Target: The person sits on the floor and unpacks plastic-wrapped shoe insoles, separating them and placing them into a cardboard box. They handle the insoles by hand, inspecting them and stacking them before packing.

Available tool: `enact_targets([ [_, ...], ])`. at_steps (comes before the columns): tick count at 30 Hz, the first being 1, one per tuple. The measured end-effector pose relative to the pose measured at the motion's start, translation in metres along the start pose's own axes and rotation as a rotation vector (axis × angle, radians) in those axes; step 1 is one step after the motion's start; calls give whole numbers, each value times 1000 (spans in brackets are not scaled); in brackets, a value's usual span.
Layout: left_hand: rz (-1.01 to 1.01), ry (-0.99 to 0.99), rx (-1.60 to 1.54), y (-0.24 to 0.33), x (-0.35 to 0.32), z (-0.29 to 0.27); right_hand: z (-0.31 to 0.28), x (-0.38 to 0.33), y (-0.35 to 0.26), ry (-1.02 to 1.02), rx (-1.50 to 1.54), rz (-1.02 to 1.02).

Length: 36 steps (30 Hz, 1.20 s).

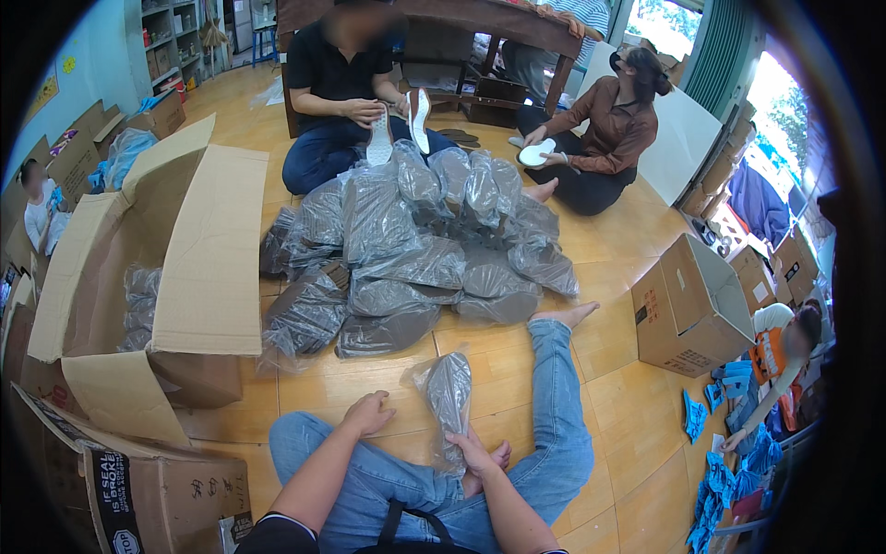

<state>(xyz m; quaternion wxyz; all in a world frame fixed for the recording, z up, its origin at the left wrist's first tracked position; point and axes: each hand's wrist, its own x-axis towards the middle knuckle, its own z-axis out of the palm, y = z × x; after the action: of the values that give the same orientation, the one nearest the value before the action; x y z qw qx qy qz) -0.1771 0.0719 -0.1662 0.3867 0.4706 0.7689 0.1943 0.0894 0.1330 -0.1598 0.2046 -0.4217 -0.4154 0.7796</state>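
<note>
My right hand (469, 452) grips the lower end of a clear plastic bag of grey-brown shoe soles (449, 397), held upright between my legs. The fingers wrap round the bag, and its loose plastic top flares out to the left. Beside my left knee, my left hand (369, 413) is empty, its fingers loosely bent and apart. In front of me lies a large heap of similar bagged soles (406, 268), stacked several deep on the floor. The nearest bag of that heap (388, 332) lies just beyond my left hand.
An open carton (208, 249) at left holds more bagged soles (141, 295). A second carton (175, 494) stands near my left side, another (688, 309) at right. Two people sit across the heap, handling soles (417, 120). Blue items (715, 480) lie at far right near another person.
</note>
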Motion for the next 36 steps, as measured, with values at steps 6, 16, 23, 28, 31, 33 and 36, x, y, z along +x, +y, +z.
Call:
enact_targets([
  [6, 0, 2, -1, 0, 0, 0, -2, 2, 3, -12, 6, -4],
  [16, -22, -6, 10, 1, -1, -1, -8, 8, 11, -19, -34, -46],
  [23, -2, 4, -1, 2, -2, -1, -5, 5, 7, -2, -15, 5],
  [28, -9, 0, 8, 1, -1, -1, -1, 1, 1, -9, -23, -29],
  [31, -2, 4, 15, 0, 0, 0, 0, 0, 0, -1, -33, -46],
  [33, 6, 13, -15, 0, 0, 0, -1, 0, 0, -5, 0, 11],
  [36, -1, -3, 1, 1, 1, 0, -4, 2, 2, -10, -39, 20],
])
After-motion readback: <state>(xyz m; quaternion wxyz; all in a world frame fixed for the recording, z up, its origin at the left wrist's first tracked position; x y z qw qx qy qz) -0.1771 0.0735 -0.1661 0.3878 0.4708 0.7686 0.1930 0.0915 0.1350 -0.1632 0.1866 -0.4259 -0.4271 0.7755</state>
